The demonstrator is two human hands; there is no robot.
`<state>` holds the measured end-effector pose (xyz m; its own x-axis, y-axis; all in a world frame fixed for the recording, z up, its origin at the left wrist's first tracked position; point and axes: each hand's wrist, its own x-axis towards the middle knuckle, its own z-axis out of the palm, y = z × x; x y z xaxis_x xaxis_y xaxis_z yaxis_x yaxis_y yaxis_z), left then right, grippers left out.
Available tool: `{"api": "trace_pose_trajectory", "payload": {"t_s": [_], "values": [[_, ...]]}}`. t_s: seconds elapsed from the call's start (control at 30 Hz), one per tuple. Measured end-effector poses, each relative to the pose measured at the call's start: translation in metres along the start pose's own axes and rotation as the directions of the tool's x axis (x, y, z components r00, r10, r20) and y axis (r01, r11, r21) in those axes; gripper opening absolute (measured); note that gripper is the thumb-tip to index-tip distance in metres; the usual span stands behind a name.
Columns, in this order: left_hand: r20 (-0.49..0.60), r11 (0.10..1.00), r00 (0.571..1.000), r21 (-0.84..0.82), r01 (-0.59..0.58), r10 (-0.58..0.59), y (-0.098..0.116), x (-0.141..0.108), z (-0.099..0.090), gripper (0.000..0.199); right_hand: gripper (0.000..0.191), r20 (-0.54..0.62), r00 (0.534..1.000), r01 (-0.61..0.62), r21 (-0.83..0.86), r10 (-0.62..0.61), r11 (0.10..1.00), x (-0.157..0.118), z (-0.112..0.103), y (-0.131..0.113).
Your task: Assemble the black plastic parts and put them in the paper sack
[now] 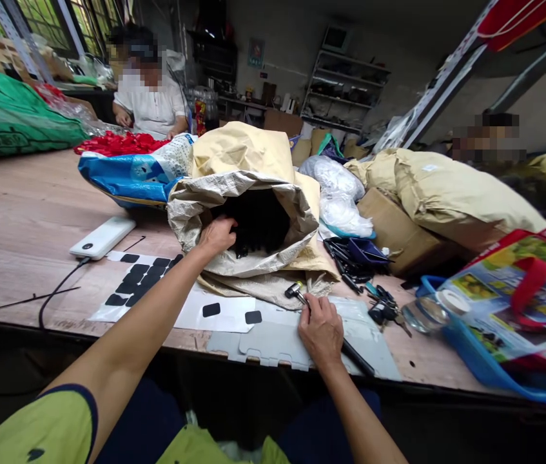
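A beige woven sack (302, 212) lies on the table with its mouth toward me, full of dark pieces (263, 222). My left hand (218, 236) is at the left side of the mouth, fingers curled at the dark contents; what they hold, if anything, is hidden. On a grey board (369, 322), my right hand (321, 327) is closed round the shaft of a small hammer (356, 356), whose head points up and left, touching the sack's lower edge. Black rounded patches (132, 278) lie in rows on white sheet (185, 310), with two separate ones nearer the board.
A white power bank (102, 237) with a cable lies left. Keys (383, 309), black tools (343, 258) and a bottle (427, 314) are right, beside a blue basket (485, 364). A blue bag (127, 177) is behind. One person sits across the table, another at far right.
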<state>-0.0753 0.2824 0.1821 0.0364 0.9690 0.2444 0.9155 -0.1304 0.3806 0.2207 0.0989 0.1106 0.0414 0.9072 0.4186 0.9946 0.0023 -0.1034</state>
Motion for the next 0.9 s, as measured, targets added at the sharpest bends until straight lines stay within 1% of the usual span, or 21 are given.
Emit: {"api": "trace_pose_trajectory", "payload": {"t_s": [0.03, 0.1, 0.23, 0.33, 0.43, 0.5, 0.53, 0.57, 0.63, 0.77, 0.83, 0.9], "values": [[0.023, 0.999, 1.000, 0.039, 0.001, -0.002, -0.002, 0.005, 0.004, 0.038, 0.028, 0.004, 1.000, -0.002, 0.001, 0.002, 1.000, 0.000, 0.000, 0.000], [0.063, 0.998, 0.998, 0.064, -0.002, -0.002, -0.003, 0.012, 0.008, 0.036, 0.028, 0.013, 1.000, -0.005, 0.000, 0.005, 1.000, 0.001, -0.001, 0.000], [0.089, 1.000, 0.996, 0.017, -0.004, 0.002, -0.005, 0.018, 0.015, 0.033, 0.029, 0.024, 1.000, -0.011, -0.004, 0.011, 1.000, 0.001, -0.001, 0.000], [0.091, 1.000, 0.996, 0.021, -0.001, -0.001, -0.004, 0.018, 0.017, 0.032, 0.029, 0.025, 1.000, -0.017, -0.005, 0.017, 1.000, 0.001, -0.002, -0.001], [0.021, 0.999, 0.999, 0.027, -0.025, 0.024, -0.002, 0.014, 0.015, 0.024, 0.029, 0.029, 0.999, -0.020, -0.003, 0.020, 1.000, 0.001, -0.002, -0.001], [-0.037, 0.997, 0.997, 0.023, -0.068, 0.069, -0.001, 0.008, 0.013, 0.025, 0.029, 0.030, 0.999, -0.019, -0.003, 0.019, 1.000, 0.001, -0.001, -0.001], [-0.048, 0.996, 0.995, 0.022, -0.087, 0.088, -0.001, 0.006, 0.013, 0.026, 0.029, 0.030, 0.999, -0.017, -0.004, 0.017, 1.000, 0.001, -0.001, -0.001], [-0.044, 0.995, 0.994, 0.023, -0.101, 0.102, -0.001, 0.004, 0.013, 0.028, 0.029, 0.028, 0.999, -0.015, -0.006, 0.016, 1.000, 0.001, -0.001, -0.001], [0.002, 0.994, 0.994, 0.038, -0.106, 0.106, -0.003, 0.003, 0.014, 0.034, 0.029, 0.026, 1.000, -0.015, -0.008, 0.015, 1.000, 0.001, -0.001, -0.001], [0.087, 0.995, 0.994, 0.075, -0.071, 0.065, -0.006, 0.007, 0.019, 0.035, 0.029, 0.022, 1.000, -0.020, -0.006, 0.020, 1.000, 0.001, -0.002, -0.002], [0.097, 0.995, 0.994, 0.074, -0.062, 0.055, -0.006, 0.009, 0.020, 0.032, 0.029, 0.023, 1.000, -0.016, -0.003, 0.016, 1.000, 0.001, -0.003, -0.002], [0.079, 0.995, 0.995, 0.066, -0.069, 0.064, -0.003, 0.008, 0.018, 0.028, 0.029, 0.025, 1.000, -0.014, -0.001, 0.014, 1.000, 0.001, -0.003, -0.002]]}}
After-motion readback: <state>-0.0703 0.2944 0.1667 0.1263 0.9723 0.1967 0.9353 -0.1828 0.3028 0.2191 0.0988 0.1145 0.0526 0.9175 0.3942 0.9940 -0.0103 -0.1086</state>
